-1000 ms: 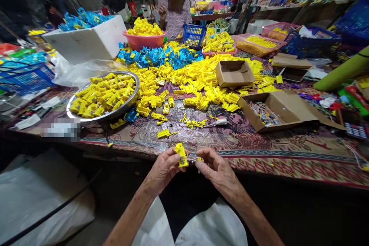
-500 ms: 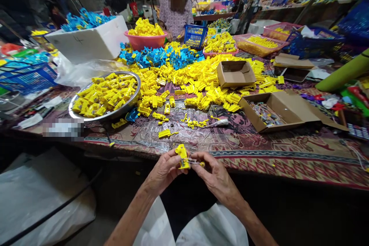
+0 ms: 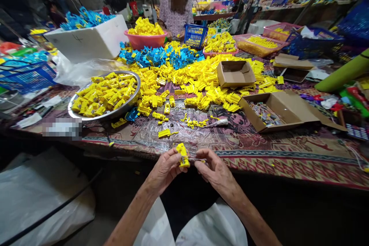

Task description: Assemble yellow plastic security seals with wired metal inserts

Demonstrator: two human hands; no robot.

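Note:
My left hand pinches a yellow plastic casing between thumb and fingers, held upright at the table's front edge. Thin wires run out of the casing's right side. My right hand has thumb and forefinger closed around the far end of these wires, where a small yellow bit shows by the fingertips. What the tucked fingers of either hand touch is hidden. Beyond the hands, another yellow casing and some thin yellow plastic pieces lie on the patterned cloth.
A metal bowl of yellow casings stands at left. Yellow casings and blue parts are heaped in the middle. At right lie an open cardboard box of wired parts and a smaller box. A person sits opposite.
My right hand has shifted slightly right, away from the casing, and more of the wire length shows between the hands. My left hand has tilted the casing a little.

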